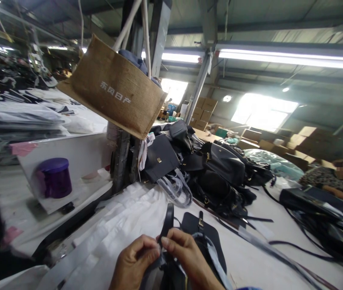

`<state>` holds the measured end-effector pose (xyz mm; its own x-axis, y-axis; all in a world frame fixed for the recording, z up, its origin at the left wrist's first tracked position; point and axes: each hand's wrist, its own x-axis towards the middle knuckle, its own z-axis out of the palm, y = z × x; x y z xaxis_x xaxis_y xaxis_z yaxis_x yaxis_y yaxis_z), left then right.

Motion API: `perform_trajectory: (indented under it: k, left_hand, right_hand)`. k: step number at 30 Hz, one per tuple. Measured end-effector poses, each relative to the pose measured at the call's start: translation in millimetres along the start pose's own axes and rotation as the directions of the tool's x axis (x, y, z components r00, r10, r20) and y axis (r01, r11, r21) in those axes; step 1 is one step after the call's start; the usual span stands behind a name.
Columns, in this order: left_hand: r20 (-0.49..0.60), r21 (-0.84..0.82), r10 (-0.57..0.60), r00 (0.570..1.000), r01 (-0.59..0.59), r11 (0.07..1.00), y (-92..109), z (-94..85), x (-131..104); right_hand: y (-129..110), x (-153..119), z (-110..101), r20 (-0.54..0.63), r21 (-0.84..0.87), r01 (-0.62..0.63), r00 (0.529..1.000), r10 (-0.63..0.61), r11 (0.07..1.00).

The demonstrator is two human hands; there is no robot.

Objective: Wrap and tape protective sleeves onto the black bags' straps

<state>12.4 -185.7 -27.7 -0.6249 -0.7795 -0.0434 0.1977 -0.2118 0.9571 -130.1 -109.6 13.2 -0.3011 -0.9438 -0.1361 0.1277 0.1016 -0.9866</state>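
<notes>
Elbow room first: it's mostly off to the right, where the white tabletop (250, 264) shows between the near bag and a long pale strip (280, 257) running along the table. On the left, layered white sheets (129, 217) come right up beside the left hand (139, 257), so not much slack there. Going far, a messy heap of black bags (224, 161) starts just past the fingertips.

Both hands are at the near side, close together, fingers bent in. The right hand (186, 251) has thumb and forefinger pinched at the foot of a black strap (168, 219), which sticks up in a loop. The left is pinched at the same spot, though the exact bit between its fingertips is hard to make out. The black bag (209, 229) with a small buckled tab sits just right of the strap, partly behind the right hand.

Rest of the place: a tan cloth bag (113, 94) hangs over the left side by a dark post (121, 161), with a purple mug (56, 177) below it to the left. Far right, another person's patterned sleeve (314, 179) shows beside more black bags. Cardboard boxes (203, 110), bright windows and tube lights fill the far end.
</notes>
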Motion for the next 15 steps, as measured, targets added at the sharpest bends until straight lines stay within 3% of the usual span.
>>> perform_trajectory:
  k: [6,15]
  left_hand:
    - [-0.122,0.073,0.052,0.991,-0.043,0.996,-5.3,3.4,-12.6]
    - [-0.22,0.028,-0.018,0.975,0.025,0.999,-2.0,4.4,-17.6]
  right_hand:
    - [1.4,-12.3,3.1,-0.067,-0.029,0.027,0.997,-0.028,0.999]
    - [6.0,-17.8,3.3,-0.086,-0.083,-0.027,0.996,0.02,0.996]
